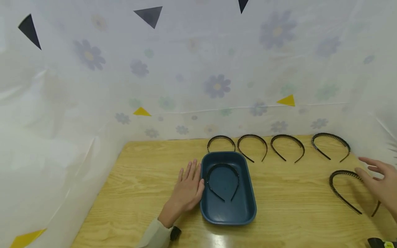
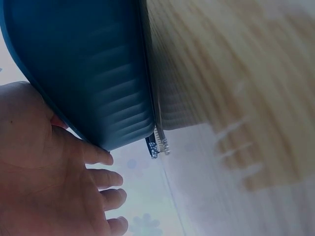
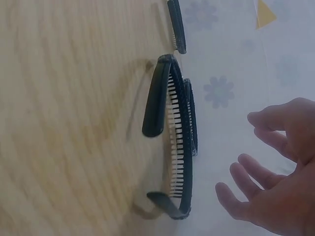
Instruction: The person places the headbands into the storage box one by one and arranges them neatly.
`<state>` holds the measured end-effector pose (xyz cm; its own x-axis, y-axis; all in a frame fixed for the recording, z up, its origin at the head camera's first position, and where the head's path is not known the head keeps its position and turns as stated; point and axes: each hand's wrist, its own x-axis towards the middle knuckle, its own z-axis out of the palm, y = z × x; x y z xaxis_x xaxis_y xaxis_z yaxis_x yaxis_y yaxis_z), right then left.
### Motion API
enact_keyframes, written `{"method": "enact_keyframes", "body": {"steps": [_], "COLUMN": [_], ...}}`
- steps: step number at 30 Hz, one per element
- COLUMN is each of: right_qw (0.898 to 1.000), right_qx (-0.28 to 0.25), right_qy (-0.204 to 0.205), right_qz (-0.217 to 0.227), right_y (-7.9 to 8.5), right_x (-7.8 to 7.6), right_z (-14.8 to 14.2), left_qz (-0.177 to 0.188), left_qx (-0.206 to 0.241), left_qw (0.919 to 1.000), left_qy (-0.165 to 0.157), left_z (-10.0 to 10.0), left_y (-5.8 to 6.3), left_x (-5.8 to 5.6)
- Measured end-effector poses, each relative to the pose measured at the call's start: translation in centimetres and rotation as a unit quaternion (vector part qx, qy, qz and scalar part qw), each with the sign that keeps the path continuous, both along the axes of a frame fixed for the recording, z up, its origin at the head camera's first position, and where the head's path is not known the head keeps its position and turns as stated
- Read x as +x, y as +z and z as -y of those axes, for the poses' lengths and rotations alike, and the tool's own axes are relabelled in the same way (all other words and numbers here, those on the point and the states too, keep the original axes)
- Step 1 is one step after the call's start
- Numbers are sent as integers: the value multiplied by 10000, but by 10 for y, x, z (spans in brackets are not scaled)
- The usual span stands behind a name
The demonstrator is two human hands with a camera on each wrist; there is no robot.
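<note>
A dark blue tray [image 1: 227, 214] sits on the wooden table with one black toothed headband [image 1: 222, 165] lying inside it. My left hand [image 1: 187, 189] rests along the tray's left side, fingers extended; in the left wrist view its fingers lie by the tray's wall [image 2: 93, 83]. At the right, my right hand [image 1: 381, 181] hovers over another black headband [image 1: 341, 172], overlapping its right side. In the right wrist view that headband [image 3: 186, 147] shows its comb teeth, and the hand [image 3: 275, 182] stands apart from it, fingers loosely bent and holding nothing.
Several more black headbands stand in a row along the back of the table [image 1: 139, 179], one [image 1: 221, 137] partly hidden behind the tray, another [image 1: 330, 134] at the far right. White flowered sheeting [image 1: 186, 82] encloses the back and sides.
</note>
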<state>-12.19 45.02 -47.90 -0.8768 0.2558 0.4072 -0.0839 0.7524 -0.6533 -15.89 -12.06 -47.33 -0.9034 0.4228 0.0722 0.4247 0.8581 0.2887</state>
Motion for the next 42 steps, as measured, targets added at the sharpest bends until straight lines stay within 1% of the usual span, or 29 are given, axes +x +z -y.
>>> {"method": "enact_keyframes", "body": {"steps": [4, 7, 9, 10, 12, 14, 16, 18, 21, 24, 29, 30, 32, 36, 38, 42], "right_qw": [9998, 9996, 9991, 9991, 9995, 9993, 9979, 9962, 9940, 9914, 9873, 9874, 9889, 9908, 9895, 9862], "right_qx": [87, 113, 59, 79, 71, 84, 139, 195, 287, 464, 518, 509, 420, 30, -215, -440], "right_qy": [-144, -22, 142, 200, 271, 283, 321, 392, 511, 437, 239, 196, 132, 65, 37, -56], "right_qz": [-61, -271, -394, -359, -132, 214, 552, 753, 927, 1142, 1481, 1489, 1416, 1351, 1430, 1598], "right_y": [-11, -23, -33, -36, -42, -45, -45, -44, -41, -37, -27, -27, -28, -30, -30, -29], "right_x": [4, 4, 5, 5, 5, 5, 5, 4, 1, -1, -2, -1, 0, 4, 4, 4], "right_z": [-13, -25, -34, -37, -43, -47, -50, -51, -51, -49, -47, -47, -47, -48, -48, -46], "left_qz": [20, 29, 48, 63, 67, 72, 65, 34, -5, -27, -24, -20, -6, 30, 50, 54], "left_qx": [-21, -20, -25, -48, -50, -61, -43, -35, -48, -80, -73, -71, -76, -65, -55, -20], "left_qw": [10000, 10000, 10000, 10000, 10000, 9999, 10000, 10000, 10000, 10000, 10000, 10000, 10000, 10000, 10000, 10000], "left_qy": [-5, -38, -47, -50, -48, -50, -58, -47, -2, 37, 41, 39, 31, 21, 24, 24], "left_z": [-1, -3, -3, -3, -3, -3, -2, -1, 1, 2, 2, 1, 1, 1, 1, 0], "left_y": [1, 1, 1, 1, 1, 0, 0, 1, 2, 4, 3, 3, 2, 1, 1, 1], "left_x": [-1, -1, 0, 0, 0, 0, 0, -1, -1, -1, -1, -1, 0, 1, 1, 1]}}
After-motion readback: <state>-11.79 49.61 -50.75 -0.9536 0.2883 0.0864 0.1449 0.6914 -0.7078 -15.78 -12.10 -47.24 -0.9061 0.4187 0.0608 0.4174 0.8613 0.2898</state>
